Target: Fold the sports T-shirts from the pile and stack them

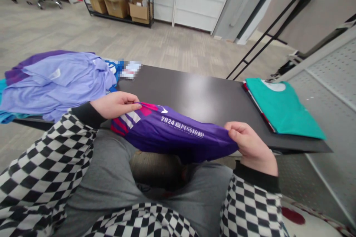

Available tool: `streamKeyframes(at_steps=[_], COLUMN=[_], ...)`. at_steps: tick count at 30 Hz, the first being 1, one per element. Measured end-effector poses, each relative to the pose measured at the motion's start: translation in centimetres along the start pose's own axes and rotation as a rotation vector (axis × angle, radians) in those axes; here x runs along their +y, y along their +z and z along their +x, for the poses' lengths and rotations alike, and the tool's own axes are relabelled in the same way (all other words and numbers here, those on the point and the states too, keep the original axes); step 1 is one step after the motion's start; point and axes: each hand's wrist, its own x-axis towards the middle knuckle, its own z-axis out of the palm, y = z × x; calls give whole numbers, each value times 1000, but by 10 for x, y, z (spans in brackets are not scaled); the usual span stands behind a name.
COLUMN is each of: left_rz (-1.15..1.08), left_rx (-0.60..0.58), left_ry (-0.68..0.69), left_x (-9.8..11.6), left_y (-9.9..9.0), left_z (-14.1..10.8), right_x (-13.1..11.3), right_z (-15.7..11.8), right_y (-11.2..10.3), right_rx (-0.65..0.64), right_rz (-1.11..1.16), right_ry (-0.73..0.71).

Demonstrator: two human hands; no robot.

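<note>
A purple T-shirt (178, 137) with white "2024" lettering and pink and white stripes is stretched between my two hands, over my lap at the table's near edge. My left hand (116, 104) pinches its left end by the striped part. At the opposite end, my right hand (247, 139) grips the purple cloth with curled fingers. The shirt's lower part sags below the table edge and is in shadow.
A loose heap of lavender shirts (63, 77), with purple and blue cloth, lies at the table's left. Folded teal shirts (286, 107) are stacked on the right of the dark table (178, 81). A perforated panel (330, 77) borders the right side. Shelves with cardboard boxes (116, 5) stand beyond.
</note>
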Motion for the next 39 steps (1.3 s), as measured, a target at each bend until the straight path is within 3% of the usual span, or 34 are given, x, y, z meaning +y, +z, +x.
streamKeyframes(at_steps=[4,9,11,14,17,19,21,23,25,26,28,30,35,39], left_rz=[15,126,119,-64,-427,-630,-681,-527,-242,-85,192,394,543,580], left_rx=[-5,-107,-123,-66,71,245,477,631,644,605,509,417,237,171], left_ry=[31,79,26,-81,-152,-119,-2,151,283,318,324,302,307,290], left_x=[1,15,27,43,53,60,69,76,78,77,70,62,46,36], left_y=[1,-4,0,17,40,53,61,62,59,58,60,68,97,103], left_z=[3,-9,-17,-22,-14,-3,14,34,54,64,76,77,59,58], right_x=[-2,1,2,1,-3,-7,-11,-14,-13,-11,-7,-2,10,25], right_z=[-1,7,8,7,12,22,39,60,80,88,97,97,79,81], right_y=[1,-4,-7,-7,1,9,17,24,28,30,33,33,26,23], right_rx=[-77,236,290,304,406,562,765,877,801,713,552,480,459,434], right_rz=[-89,-409,-469,-356,-175,-84,-75,-205,-424,-522,-651,-718,-752,-795], right_ry=[127,11,37,75,122,70,-109,-313,-398,-375,-250,-137,-104,24])
